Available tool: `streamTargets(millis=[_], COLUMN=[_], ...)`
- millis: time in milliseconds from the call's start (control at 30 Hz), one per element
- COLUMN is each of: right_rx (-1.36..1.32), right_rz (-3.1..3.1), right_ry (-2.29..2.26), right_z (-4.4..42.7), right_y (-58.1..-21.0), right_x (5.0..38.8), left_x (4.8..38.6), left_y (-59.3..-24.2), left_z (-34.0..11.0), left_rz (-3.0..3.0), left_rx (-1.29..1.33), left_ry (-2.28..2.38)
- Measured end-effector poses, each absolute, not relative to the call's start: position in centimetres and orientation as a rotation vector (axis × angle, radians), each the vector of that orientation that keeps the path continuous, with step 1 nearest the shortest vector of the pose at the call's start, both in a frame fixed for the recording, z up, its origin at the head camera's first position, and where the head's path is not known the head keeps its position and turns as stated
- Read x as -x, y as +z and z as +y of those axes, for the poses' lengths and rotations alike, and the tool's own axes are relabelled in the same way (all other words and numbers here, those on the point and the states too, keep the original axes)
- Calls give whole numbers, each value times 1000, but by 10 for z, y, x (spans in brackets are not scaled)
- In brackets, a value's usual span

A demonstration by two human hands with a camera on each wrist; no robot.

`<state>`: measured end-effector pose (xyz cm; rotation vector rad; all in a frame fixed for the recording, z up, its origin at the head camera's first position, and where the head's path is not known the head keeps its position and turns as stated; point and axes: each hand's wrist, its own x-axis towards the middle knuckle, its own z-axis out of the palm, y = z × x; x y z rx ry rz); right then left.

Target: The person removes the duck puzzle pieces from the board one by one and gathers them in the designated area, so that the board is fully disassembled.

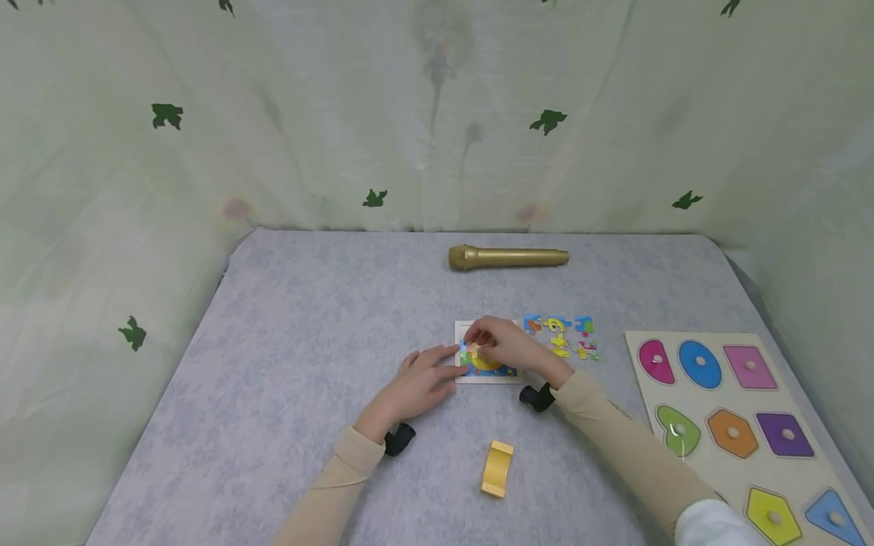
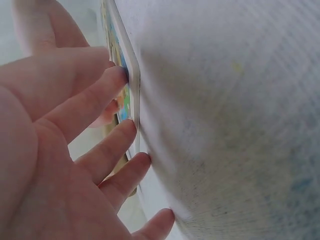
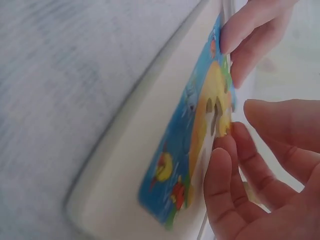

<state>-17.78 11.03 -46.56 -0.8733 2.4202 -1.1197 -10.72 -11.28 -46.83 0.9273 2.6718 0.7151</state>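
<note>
Touching the puzzle tray on the table with straight fingers, the left hand may let it slip if the right hand, whose grip I cannot tell, pushes too hard sideways

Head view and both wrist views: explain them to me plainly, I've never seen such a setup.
No machine here: you see a person's bare left hand and right hand. The head picture is taken from the person's head, looking forward and down; each wrist picture looks at that hand's work.

On the mottled grey tabletop lie a gold microphone, a yellow curved block, colourful loose jigsaw pieces and a large off-white board with coloured knobbed shapes. The left fingers touch the edge of a small white-framed picture puzzle. The right fingers bend over it; whether they pinch a piece is unclear.
</note>
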Motion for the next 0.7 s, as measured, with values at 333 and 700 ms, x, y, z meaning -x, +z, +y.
streamTargets(millis=[333, 700], right_rx=[927, 697], right_rz=[2424, 2557], right_ry=[-1160, -1274], right_z=[106, 139], right_y=[-471, -459], right_x=[182, 188], left_x=[108, 108], left_y=[-469, -468], left_z=[-113, -112], left_rz=[2659, 2663], left_rx=[-909, -889], left_ry=[711, 689])
